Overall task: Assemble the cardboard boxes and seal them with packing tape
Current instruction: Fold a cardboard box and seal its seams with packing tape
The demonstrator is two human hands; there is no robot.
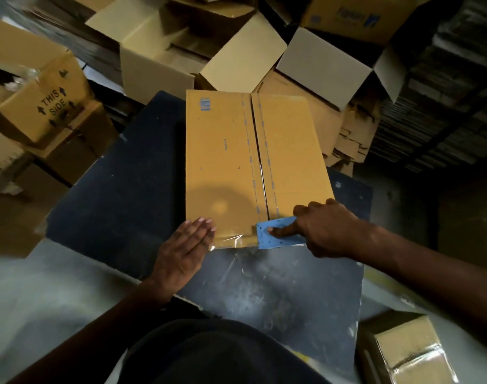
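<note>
A brown cardboard box [223, 162] stands on a dark work table [120, 189], its two top flaps meeting in a seam down the middle. My left hand [185, 249] lies flat on the box's near left corner, fingers straight. My right hand [324, 228] grips a blue tape dispenser [278, 234] at the near end of the seam, with the index finger stretched along its blue plate. Clear packing tape [231, 241] lies across the near edge of the box and hangs over the front.
Several open and folded cardboard boxes [181, 51] pile up behind the table. A box marked "THIS SIDE" [40, 106] sits at the left. A taped box [408, 353] stands on the floor at the lower right. Stacked flat cartons [444, 106] fill the right.
</note>
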